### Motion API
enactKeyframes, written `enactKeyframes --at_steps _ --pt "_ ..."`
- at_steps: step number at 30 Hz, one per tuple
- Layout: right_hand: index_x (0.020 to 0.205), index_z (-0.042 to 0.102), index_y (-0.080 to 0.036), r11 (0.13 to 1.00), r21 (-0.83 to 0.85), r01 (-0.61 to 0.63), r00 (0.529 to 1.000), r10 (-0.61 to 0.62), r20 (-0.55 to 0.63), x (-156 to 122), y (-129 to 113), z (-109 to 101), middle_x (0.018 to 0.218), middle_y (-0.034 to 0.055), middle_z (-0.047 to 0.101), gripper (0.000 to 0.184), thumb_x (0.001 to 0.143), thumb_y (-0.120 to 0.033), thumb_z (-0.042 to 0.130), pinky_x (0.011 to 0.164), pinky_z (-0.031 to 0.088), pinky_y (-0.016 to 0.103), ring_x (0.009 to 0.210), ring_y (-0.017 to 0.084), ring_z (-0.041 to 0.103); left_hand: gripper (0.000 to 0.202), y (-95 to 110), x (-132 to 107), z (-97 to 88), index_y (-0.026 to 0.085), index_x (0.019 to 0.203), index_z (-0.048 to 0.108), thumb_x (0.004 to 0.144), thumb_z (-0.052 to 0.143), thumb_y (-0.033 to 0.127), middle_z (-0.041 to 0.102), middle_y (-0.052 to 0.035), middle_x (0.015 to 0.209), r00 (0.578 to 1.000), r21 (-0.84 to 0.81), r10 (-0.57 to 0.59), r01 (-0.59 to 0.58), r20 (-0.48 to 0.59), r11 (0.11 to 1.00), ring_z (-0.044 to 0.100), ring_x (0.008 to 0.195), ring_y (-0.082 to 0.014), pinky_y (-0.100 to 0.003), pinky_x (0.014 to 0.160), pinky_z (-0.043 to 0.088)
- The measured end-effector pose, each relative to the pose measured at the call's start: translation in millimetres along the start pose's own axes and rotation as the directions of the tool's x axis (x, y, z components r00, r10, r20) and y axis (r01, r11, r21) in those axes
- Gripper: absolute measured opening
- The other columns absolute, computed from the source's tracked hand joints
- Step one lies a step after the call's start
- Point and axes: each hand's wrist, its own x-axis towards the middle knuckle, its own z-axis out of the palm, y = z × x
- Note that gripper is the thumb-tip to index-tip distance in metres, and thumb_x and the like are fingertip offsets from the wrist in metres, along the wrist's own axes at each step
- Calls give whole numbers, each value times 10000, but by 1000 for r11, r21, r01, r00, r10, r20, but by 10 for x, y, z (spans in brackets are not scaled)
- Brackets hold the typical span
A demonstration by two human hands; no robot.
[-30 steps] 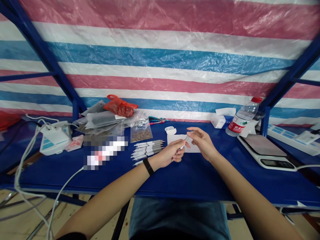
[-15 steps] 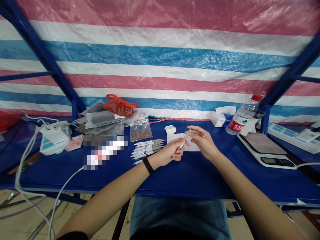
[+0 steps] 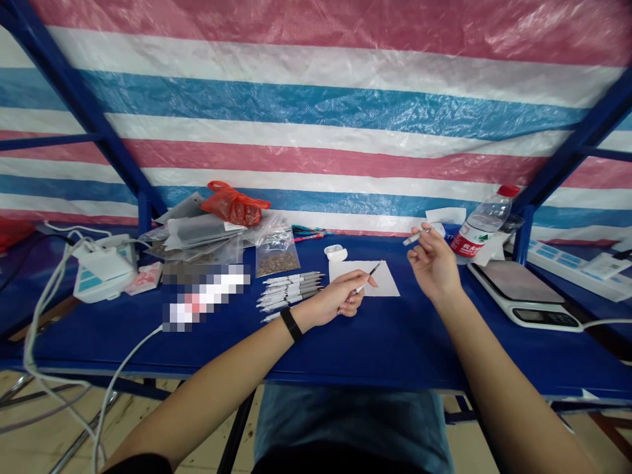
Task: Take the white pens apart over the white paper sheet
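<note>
1. Two bare hands are at work over a blue table point(image 3: 395, 349): the left hand point(image 3: 336, 301), with a black wristband point(image 3: 291, 324), sits at the lower edge of a sheet of white paper point(image 3: 365, 278), and the right hand point(image 3: 433, 258) is raised to the right of the sheet
2. Left thumb and fingertips pinch a slim pen point(image 3: 368, 280) near its middle, the other fingers curled under; the pen tilts up and away, its dark tip over the paper, and whether it touches the sheet is hard to tell
3. Right thumb and forefinger pinch a small pale pen part point(image 3: 413, 238), held up in the air and tilted, while the remaining fingers curl loosely, slightly apart
4. Just left of the sheet lies a row of white pens point(image 3: 291, 293), with a white earbud case point(image 3: 336, 252) beside the paper's top corner and a clear bag of brown granules point(image 3: 277, 258) behind the pens
5. Near the right hand stand a plastic water bottle point(image 3: 481, 224) and a digital kitchen scale point(image 3: 518, 293)
6. Further left are a red plastic bag point(image 3: 234, 205) and a heap of flat packets point(image 3: 197, 234), with a striped tarpaulin point(image 3: 316, 105) hanging behind the table
</note>
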Motion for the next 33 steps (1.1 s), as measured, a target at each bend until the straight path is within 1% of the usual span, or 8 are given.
enactKeyframes --at_steps 3,6,11,16,18,25,28,33 --pt "801 653 -244 982 -178 -55 998 55 -5 43 -27 -70 782 -4 713 306 633 -424 833 529 397 287 465 68 355 202 -10 10 -9 180 946 583 1034 499 342 293 97 554 1000 -2 9 -9 12 1000 188 395 -38 -139 406 195" --pt "819 671 -215 870 -480 -114 963 215 162 -14 -15 -67 612 -10 666 370 587 -423 871 491 340 263 499 113 481 213 -19 22 -28 183 938 578 1017 532 375 311 95 556 999 -18 49 -49 -9 999 191 393 -39 -140 398 204" --pt "845 656 -217 707 -707 8 727 482 490 -224 44 47 481 -50 605 272 709 -412 788 464 313 254 429 119 468 211 33 -2 -31 197 931 562 1005 557 395 341 92 543 979 -49 148 -156 -138 987 236 394 -44 -143 421 250" --pt "758 633 -224 699 -680 222 631 428 647 -387 94 181 500 -43 629 133 806 -339 678 536 374 270 464 135 534 181 57 -14 5 193 916 555 1027 495 322 358 85 523 973 -41 121 -131 -197 990 247 393 -51 -151 423 244" --pt "781 661 -226 725 -657 206 653 398 645 -388 92 195 513 -47 617 96 793 -319 676 540 384 276 477 140 534 188 38 -11 18 186 915 567 1027 491 317 367 79 529 977 -14 116 -121 -181 993 259 400 -54 -152 422 243" --pt "945 757 -224 880 -440 -181 872 351 343 -265 -22 157 760 14 713 323 690 -415 808 597 466 298 584 125 545 186 -20 -9 13 185 903 584 1002 531 333 345 75 545 980 69 153 -145 -126 987 249 420 -56 -159 431 233" --pt "841 779 -210 912 -342 -227 909 325 262 -260 -23 175 777 28 720 402 595 -509 883 625 485 299 604 113 545 203 -23 -5 11 177 893 588 989 546 351 339 74 550 981 107 154 -142 -121 984 235 430 -56 -162 429 219" --pt "704 761 -194 924 -326 -201 921 292 259 -277 33 205 688 21 706 475 462 -563 938 635 497 307 581 112 544 214 -17 -16 20 177 904 586 988 543 369 338 77 545 984 146 143 -126 -111 981 232 434 -58 -169 436 221"
